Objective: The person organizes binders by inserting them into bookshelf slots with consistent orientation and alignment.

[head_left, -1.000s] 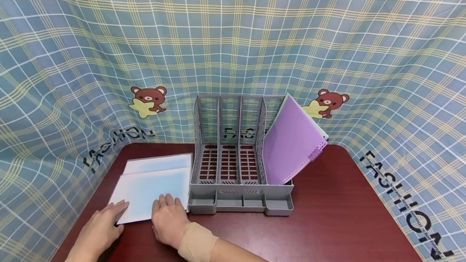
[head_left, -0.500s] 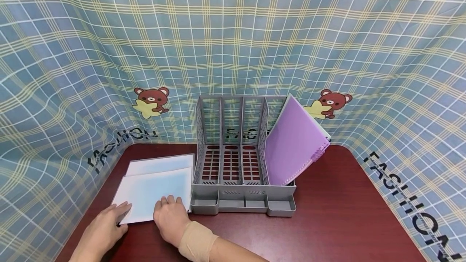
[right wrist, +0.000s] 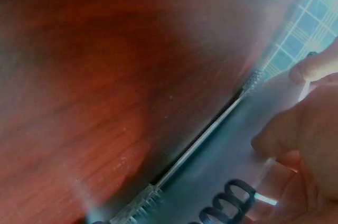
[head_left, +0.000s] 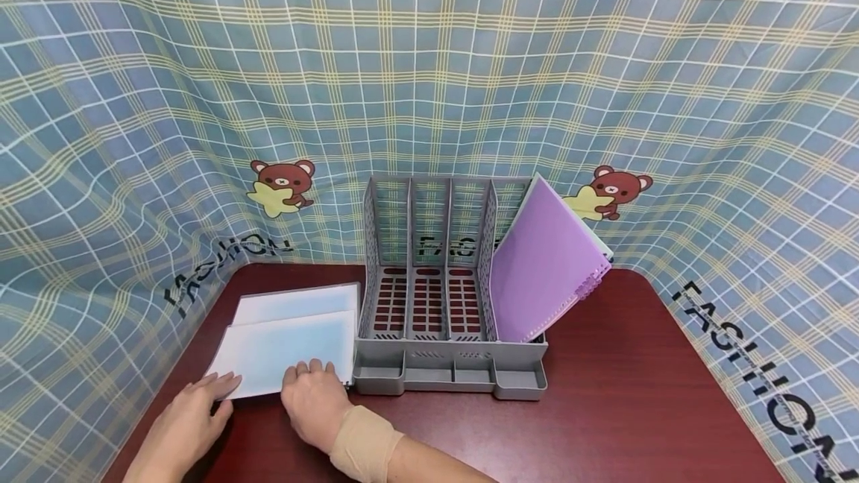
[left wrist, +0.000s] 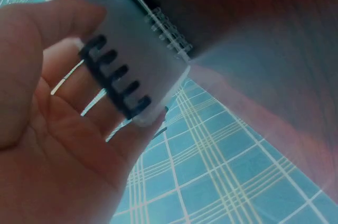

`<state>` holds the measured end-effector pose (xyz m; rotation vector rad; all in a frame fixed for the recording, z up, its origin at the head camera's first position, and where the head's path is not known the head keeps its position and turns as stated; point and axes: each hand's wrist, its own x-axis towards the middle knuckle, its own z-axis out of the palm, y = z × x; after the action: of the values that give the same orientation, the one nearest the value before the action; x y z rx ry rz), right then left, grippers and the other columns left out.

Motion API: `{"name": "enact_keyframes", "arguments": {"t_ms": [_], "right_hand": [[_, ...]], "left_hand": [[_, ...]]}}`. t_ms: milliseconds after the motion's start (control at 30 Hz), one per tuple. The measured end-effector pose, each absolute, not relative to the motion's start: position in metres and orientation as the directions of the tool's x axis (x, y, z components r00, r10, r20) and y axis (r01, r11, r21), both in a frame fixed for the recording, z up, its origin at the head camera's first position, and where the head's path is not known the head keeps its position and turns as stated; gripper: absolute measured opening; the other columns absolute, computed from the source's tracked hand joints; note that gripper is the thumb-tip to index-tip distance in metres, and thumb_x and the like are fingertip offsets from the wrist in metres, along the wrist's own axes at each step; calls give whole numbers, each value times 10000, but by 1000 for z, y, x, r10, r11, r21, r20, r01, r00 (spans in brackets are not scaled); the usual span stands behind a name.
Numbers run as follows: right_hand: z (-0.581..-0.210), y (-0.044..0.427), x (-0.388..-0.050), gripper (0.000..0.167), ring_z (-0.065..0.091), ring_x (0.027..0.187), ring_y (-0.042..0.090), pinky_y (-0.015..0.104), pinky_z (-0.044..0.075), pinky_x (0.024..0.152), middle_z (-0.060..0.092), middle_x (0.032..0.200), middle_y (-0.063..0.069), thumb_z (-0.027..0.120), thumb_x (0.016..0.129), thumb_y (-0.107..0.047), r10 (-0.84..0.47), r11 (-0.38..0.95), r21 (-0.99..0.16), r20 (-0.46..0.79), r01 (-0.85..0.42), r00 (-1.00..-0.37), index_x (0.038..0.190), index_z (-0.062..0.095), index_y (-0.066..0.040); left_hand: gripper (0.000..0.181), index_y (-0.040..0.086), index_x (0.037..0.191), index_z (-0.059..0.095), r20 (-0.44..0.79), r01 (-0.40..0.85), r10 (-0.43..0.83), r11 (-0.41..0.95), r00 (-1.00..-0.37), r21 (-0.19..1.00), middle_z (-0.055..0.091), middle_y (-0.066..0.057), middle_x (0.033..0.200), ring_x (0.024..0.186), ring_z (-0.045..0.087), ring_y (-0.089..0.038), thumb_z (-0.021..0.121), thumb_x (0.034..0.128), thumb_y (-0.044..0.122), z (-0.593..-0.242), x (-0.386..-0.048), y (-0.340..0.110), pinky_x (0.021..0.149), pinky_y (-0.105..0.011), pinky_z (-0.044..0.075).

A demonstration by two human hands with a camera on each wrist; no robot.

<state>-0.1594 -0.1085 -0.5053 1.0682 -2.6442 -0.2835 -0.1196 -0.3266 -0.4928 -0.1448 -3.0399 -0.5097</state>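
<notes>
Two notebooks with pale blue and white covers overlap at the left of the table. In the head view the upper notebook (head_left: 282, 349) covers much of the lower one (head_left: 288, 302). My left hand (head_left: 184, 423) grips its near left corner; in the left wrist view, thumb and fingers of this hand (left wrist: 68, 102) lie on opposite sides, beside black binding rings (left wrist: 113, 78). My right hand (head_left: 318, 405) holds the near edge further right, and in the right wrist view its thumb (right wrist: 274, 139) presses the cover. Clear rings (left wrist: 169, 34) show on the notebook beneath.
A grey file rack (head_left: 450, 352) with upright dividers and small front trays stands just right of the notebooks. A purple notebook (head_left: 550, 267) leans in its rightmost slot, with a pale green-white one behind. A plaid curtain (head_left: 429, 95) surrounds the dark red table (head_left: 604, 408).
The near edge of the upper notebook has risen slightly off the table, with both hands at it. The head view has shifted a little, and the rack stands as before.
</notes>
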Motion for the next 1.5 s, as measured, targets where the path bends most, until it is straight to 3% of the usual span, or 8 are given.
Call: {"name": "enact_keyframes", "arguments": {"t_ms": [300,633,733,967,1167,1300,1400,1500], "right_hand": [[-503,-109,-159,297,628,936,110,293,556,872,660,1035,-65,688,950,-377,-688,723,289,215,-628,-693,1172,673,-180],[-508,-109,-159,242,575,762,105,236,445,602,579,785,-85,796,799,-372,-612,781,206,446,-590,-654,865,614,-227],[-509,-109,-160,280,573,792,115,224,451,654,572,798,-79,810,772,-371,-591,789,200,502,-580,-632,893,611,-216],[-511,-111,-163,429,647,1027,143,235,477,1007,709,1078,-27,774,828,-348,-594,784,202,520,-588,-614,1189,695,-130],[-509,-110,-163,346,688,1121,148,263,506,1024,732,1175,-1,680,904,-229,-590,774,189,563,-605,-579,1240,691,-146],[-506,-108,-165,368,695,1133,150,266,513,1021,742,1200,4,659,902,-194,-572,765,159,612,-623,-546,1268,684,-169],[-502,-106,-166,386,699,1135,151,261,515,1017,746,1203,10,669,891,-172,-553,752,118,647,-648,-525,1277,683,-169],[-497,-103,-168,437,699,1139,148,252,513,1015,744,1204,8,711,865,-151,-539,736,75,666,-673,-515,1300,680,-177]], "left_hand": [[332,-16,1142,769,327,232,139,936,-935,263,729,-253,1149,1081,684,-457,739,820,-93,-490,-115,-324,841,-611,536],[360,0,1193,757,284,182,107,950,-953,253,705,-278,1205,1152,642,-490,739,842,-77,-481,-112,-321,919,-645,501],[373,7,1201,754,288,178,103,953,-952,246,696,-283,1225,1169,628,-497,743,838,-74,-479,-111,-322,953,-653,472],[379,18,1191,759,378,212,114,949,-919,231,696,-280,1225,1164,628,-490,747,824,-77,-475,-107,-322,986,-642,426],[370,22,1157,769,513,242,88,940,-854,240,714,-264,1185,1145,628,-478,771,804,-87,-472,-103,-317,1116,-595,356],[378,20,1102,782,636,273,60,931,-770,242,738,-236,1131,1121,635,-462,798,747,-108,-468,-102,-314,1232,-415,275],[380,19,1073,787,695,282,38,929,-718,240,749,-217,1104,1116,630,-459,801,714,-106,-463,-101,-312,1242,-282,230],[366,18,1055,790,723,281,19,928,-690,244,755,-204,1088,1119,625,-455,801,706,-90,-456,-99,-308,1232,-246,231]]}}
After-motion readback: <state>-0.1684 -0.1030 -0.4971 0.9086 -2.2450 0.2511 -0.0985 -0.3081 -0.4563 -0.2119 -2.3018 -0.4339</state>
